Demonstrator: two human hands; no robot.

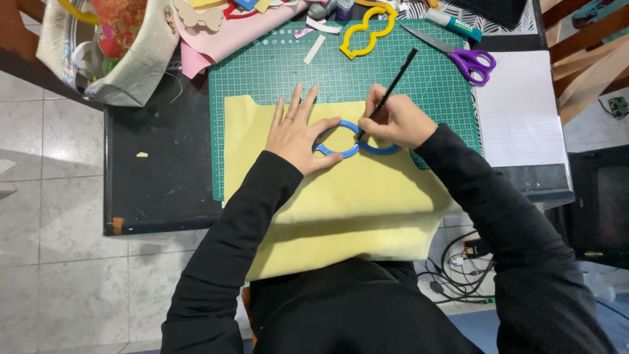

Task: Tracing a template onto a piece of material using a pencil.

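Left hand lies flat, fingers spread and released, palm and thumb pressing the blue figure-eight template onto the yellow sheet; that pins the template so it does not slide while its edge is followed. Right hand is clenched in a pen grip on a thin black pencil, tip down at the template's middle, where the two loops meet, shaft tilted up and away to the right. Right loop is mostly hidden under the right hand.

Yellow sheet lies on the green cutting mat, near edge draping off the dark counter into the person's lap. Mat gives a flat, firm backing.

A matching yellow figure-eight template sits at the mat's far edge, purple-handled scissors beside it, both within reach, well apart from the hands. A white lined pad lies right of the mat.

Containers: shiny fabric bag at far left corner, open, red patterned material inside; the rest of its contents cannot be made out
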